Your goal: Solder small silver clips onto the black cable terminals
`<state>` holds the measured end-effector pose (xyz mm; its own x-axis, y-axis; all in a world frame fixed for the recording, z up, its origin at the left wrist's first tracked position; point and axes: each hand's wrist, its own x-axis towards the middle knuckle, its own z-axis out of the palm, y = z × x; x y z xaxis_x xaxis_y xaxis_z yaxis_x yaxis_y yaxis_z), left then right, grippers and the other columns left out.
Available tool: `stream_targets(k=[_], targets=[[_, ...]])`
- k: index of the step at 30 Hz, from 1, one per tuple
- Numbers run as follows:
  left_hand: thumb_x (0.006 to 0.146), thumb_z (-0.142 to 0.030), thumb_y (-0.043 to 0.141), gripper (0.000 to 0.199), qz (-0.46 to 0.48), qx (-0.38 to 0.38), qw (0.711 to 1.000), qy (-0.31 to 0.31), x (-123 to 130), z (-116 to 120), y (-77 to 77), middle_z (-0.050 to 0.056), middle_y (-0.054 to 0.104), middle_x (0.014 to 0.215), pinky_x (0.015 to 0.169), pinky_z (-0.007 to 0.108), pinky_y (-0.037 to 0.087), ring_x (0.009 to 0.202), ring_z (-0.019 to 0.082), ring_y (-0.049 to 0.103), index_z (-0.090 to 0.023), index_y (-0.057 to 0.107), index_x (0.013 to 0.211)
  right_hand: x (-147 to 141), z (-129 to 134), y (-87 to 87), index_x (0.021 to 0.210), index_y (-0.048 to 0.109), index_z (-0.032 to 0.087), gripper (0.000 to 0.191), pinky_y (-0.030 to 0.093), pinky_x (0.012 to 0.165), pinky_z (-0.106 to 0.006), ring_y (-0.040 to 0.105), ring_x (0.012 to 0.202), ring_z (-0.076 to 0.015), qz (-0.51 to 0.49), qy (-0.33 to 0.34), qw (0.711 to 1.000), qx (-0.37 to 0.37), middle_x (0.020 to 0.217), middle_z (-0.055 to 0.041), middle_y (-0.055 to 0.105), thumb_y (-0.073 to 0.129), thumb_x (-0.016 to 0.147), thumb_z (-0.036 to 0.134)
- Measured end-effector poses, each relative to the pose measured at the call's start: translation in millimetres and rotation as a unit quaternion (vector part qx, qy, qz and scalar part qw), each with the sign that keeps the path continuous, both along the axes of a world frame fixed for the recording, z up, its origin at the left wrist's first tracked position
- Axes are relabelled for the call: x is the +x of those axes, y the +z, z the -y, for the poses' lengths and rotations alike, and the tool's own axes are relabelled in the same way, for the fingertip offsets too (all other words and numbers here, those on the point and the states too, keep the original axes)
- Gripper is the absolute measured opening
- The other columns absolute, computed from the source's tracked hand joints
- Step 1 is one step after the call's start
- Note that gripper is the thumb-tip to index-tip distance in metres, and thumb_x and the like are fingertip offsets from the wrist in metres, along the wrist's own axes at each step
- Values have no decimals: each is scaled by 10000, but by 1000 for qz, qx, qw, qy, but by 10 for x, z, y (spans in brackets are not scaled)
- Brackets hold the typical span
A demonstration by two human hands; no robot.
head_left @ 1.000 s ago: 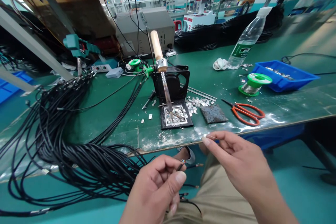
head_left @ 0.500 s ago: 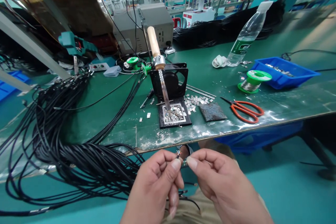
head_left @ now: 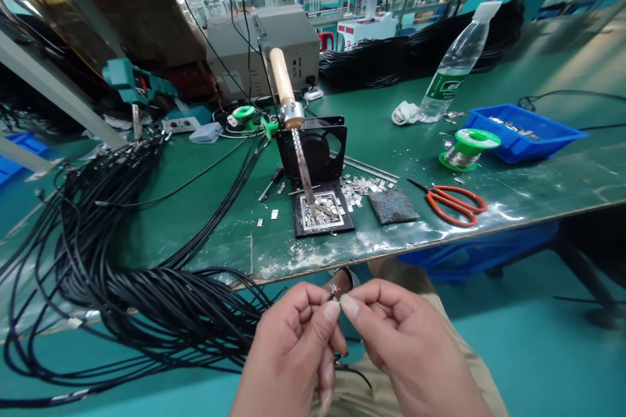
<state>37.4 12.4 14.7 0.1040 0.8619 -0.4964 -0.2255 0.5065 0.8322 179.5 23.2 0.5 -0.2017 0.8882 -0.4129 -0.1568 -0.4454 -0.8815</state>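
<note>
Cable end [head_left: 333, 293], black-sheathed with fine coloured strands bared at its tip, sits low in the middle of the scene, just off the near edge of the surface [head_left: 542, 189]. To its left, a thick bundle of black cables [head_left: 166, 300] spills over that edge. The left hand [head_left: 298, 339] pinches the sheath between thumb and forefinger, so it is the nearer hand. The short visible length runs from those fingertips toward the far side, leaning slightly right, with the strands spread. Just to the right is the right hand [head_left: 391, 326], its thumb almost meeting the left thumb; the bared tip lies left of its fingertips and a little farther out. Its fingers curl inward, but I cannot tell whether they grip anything.

Farther back, from the left again, a wooden-handled soldering iron [head_left: 282, 81] slants tip-down over a tray of small metal pieces. Beyond the surface, a white box [head_left: 369, 31] bears a red strip with no legible writing. On the right, a bottle [head_left: 452, 68] has a green label with pale lettering too small to read, and the print on the solder spool [head_left: 476, 138] is likewise unreadable.
</note>
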Motion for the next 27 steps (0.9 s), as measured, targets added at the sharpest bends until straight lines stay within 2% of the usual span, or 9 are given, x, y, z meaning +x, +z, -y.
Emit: stream_targets(k=[3, 5, 7, 9, 12, 16, 22, 27], targets=[[756, -700, 793, 592, -5, 4, 1000, 9, -17, -1, -24, -40, 611, 626, 320, 130, 377, 346, 19, 427, -145, 588, 796, 47, 23, -30, 870, 649, 174, 430, 500, 588, -258, 583, 630, -148, -2, 37, 998, 59, 704, -32, 641, 697, 903, 600], [797, -633, 800, 527, 6, 8, 1000, 24, -42, -7, -37, -28, 635, 654, 331, 142, 409, 368, 31, 451, -145, 601, 796, 89, 42, -59, 939, 639, 194, 369, 497, 603, -248, 571, 654, -144, 63, 39, 988, 139, 739, -21, 626, 590, 997, 555], [824, -568, 808, 460, 30, 0, 999, 36, -67, -16, -31, -23, 638, 622, 359, 155, 445, 404, 57, 487, -147, 623, 822, 128, 63, -86, 917, 627, 209, 322, 465, 586, -220, 526, 632, -124, 145, 25, 965, 216, 733, 1, 590, 507, 1060, 471], [817, -525, 835, 430, 60, -12, 997, 43, -82, -29, -2, -18, 641, 577, 415, 165, 484, 448, 82, 539, -143, 645, 873, 155, 80, -111, 876, 608, 215, 302, 450, 568, -202, 521, 609, -112, 195, 23, 944, 264, 717, 15, 574, 480, 1079, 397], [769, -493, 891, 462, 109, -30, 992, 56, -76, -47, 62, 23, 701, 626, 544, 193, 553, 544, 108, 633, -120, 668, 925, 170, 89, -149, 892, 592, 219, 254, 458, 538, -179, 564, 585, -99, 208, 60, 928, 302, 714, 23, 606, 473, 1082, 338], [715, -435, 946, 450, 152, -43, 984, 78, -66, -48, 105, 66, 757, 756, 637, 234, 596, 639, 135, 695, -119, 651, 843, 171, 78, -185, 926, 590, 220, 221, 488, 548, -157, 629, 607, -89, 189, 88, 917, 340, 754, 16, 675, 455, 1083, 295], [738, -392, 940, 409, 174, -31, 981, 83, -81, -35, 77, 46, 741, 744, 628, 244, 598, 642, 141, 699, -133, 631, 808, 222, 36, -172, 892, 669, 230, 208, 496, 620, -192, 617, 683, -107, 254, 88, 886, 377, 771, 13, 639, 536, 1051, 253], [722, -372, 950, 402, 182, -35, 979, 82, -77, -48, 64, 37, 731, 744, 604, 243, 596, 636, 143, 697, -130, 640, 804, 253, 29, -158, 910, 723, 230, 187, 502, 581, -198, 640, 689, -114, 252, 81, 891, 368, 799, -2, 658, 583, 1033, 246]])
